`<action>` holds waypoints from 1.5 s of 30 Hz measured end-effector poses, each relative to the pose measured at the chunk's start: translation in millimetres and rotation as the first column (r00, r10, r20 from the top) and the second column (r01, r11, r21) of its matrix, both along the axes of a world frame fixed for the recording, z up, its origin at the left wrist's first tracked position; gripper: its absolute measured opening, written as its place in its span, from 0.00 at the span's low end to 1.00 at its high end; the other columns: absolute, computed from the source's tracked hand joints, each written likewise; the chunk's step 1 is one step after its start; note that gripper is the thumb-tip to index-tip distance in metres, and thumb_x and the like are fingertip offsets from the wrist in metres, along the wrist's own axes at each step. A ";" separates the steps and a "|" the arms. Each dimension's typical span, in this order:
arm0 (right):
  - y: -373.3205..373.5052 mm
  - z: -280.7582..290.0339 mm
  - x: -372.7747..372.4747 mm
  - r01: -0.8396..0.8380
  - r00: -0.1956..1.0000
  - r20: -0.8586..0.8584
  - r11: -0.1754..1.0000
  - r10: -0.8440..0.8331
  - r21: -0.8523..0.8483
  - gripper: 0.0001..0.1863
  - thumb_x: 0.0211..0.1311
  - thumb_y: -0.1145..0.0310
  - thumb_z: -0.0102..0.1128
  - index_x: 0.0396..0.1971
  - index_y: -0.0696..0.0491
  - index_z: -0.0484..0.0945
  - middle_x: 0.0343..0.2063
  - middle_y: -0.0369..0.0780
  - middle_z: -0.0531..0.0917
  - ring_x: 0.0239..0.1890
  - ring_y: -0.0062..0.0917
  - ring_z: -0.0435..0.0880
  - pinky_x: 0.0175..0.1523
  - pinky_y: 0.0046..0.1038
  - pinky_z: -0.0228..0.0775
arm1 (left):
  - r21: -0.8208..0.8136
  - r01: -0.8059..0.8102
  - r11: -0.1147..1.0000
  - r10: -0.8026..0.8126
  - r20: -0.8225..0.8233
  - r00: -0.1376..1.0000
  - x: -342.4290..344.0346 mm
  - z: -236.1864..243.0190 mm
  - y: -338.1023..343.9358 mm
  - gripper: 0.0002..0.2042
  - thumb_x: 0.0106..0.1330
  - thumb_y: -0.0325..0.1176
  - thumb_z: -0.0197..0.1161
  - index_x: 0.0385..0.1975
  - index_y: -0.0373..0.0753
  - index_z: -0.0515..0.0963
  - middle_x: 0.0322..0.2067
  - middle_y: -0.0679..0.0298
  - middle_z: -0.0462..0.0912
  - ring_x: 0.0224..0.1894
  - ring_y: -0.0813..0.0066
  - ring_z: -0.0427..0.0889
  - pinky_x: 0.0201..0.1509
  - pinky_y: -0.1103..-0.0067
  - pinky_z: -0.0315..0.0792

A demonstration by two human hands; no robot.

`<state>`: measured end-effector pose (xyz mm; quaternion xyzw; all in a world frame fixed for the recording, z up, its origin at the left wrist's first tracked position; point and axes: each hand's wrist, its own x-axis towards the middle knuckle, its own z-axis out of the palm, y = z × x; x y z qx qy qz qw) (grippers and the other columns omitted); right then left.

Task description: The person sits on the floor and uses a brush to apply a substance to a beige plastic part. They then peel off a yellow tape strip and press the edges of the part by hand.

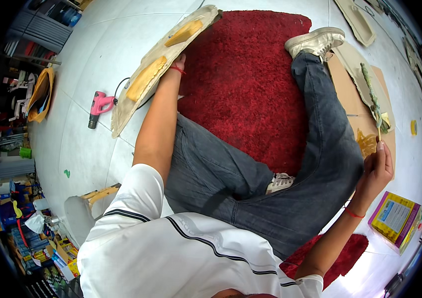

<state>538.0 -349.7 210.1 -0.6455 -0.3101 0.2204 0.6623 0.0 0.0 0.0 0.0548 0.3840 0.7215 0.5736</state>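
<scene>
A long beige panel (147, 67), with two raised yellowish patches on its face, stands tilted at my left. My left hand (179, 62) grips it at the edge nearest the red rug, its fingers mostly hidden. Out to my right, my right hand (379, 166) pinches the lower end of a thin stick (372, 94). That stick is crusted with greenish, pale matter along its upper length. It reaches over a second beige panel (352, 62) lying on a sheet of brown cardboard (390, 149).
A red shaggy rug (246, 74) lies between my legs. Left of the panel, a pink heat gun (101, 103) rests on the pale tiled floor. A yellow and purple rectangular can (395, 218) stands at the right, with a yellow tape roll (414, 127) beyond. Cluttered shelves (32, 238) line the left.
</scene>
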 end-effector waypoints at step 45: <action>-28.4 20.0 -76.6 0.086 0.954 0.297 0.989 -0.048 -0.116 0.15 0.73 0.65 0.64 0.49 0.60 0.86 0.22 0.28 0.67 0.24 0.11 0.60 0.29 0.18 0.49 | -0.095 -0.015 0.995 -0.067 -0.565 -0.822 -303.4 315.3 -105.8 0.18 0.59 0.41 0.68 0.42 0.34 0.87 0.48 0.41 0.86 0.51 0.50 0.86 0.53 0.61 0.78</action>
